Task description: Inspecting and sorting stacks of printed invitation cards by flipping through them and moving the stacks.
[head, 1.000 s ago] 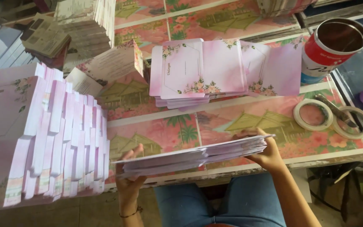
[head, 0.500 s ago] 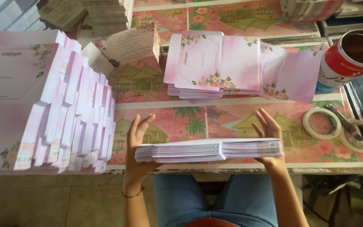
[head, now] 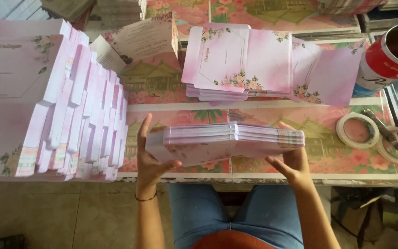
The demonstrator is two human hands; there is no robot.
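Both hands clamp one stack of pink envelopes [head: 226, 142] just above the table [head: 272, 177] edge: the left hand [head: 150, 159] cups its left end, the right hand [head: 291, 161] its right end. The step looks like squaring the stack; the next move likely calls for level, even pressure. Elsewhere: one big fanned pile [head: 47, 101] left, one loose heap [head: 254, 64] behind, two tape rolls [head: 376, 136], one can [head: 388, 57].

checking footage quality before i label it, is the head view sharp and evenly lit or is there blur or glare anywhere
Head view: soft even daylight, no harsh glare; the stack of pink cards and both hands, left hand and right hand, look sharp; the red can is cropped at the right edge; the floor below the table sits in dimmer shade.
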